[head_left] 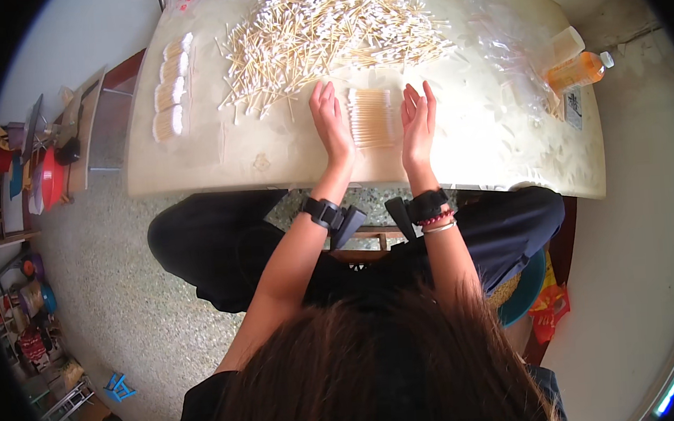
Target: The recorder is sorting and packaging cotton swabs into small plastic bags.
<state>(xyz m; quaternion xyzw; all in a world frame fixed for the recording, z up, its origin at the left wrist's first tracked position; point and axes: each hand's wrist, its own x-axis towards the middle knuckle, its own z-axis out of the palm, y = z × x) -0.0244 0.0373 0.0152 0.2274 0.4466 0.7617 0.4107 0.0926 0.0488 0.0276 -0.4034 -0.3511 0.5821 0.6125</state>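
Swabs (371,117), wooden-stemmed and white-tipped, lie squared into a flat, even batch near the front edge of a cream table (214,153), pressed between a seated person's two upright palms. Speckled grey terrazzo floor (114,299) spreads around the rounded, glossy tabletop, with cluttered shelves (29,171) of red and blue ware at the left. A loose heap (330,25) of the same swabs sprawls across the far half of the table, sticks crossing every way. Crinkled clear plastic bags (506,47) lie at the right beside an orange bottle (577,71). Four bundles (171,89) sit in a column at the left edge. The left hand (332,121) and right hand (418,122) flank the batch, fingers straight, together and extended, gripping nothing.
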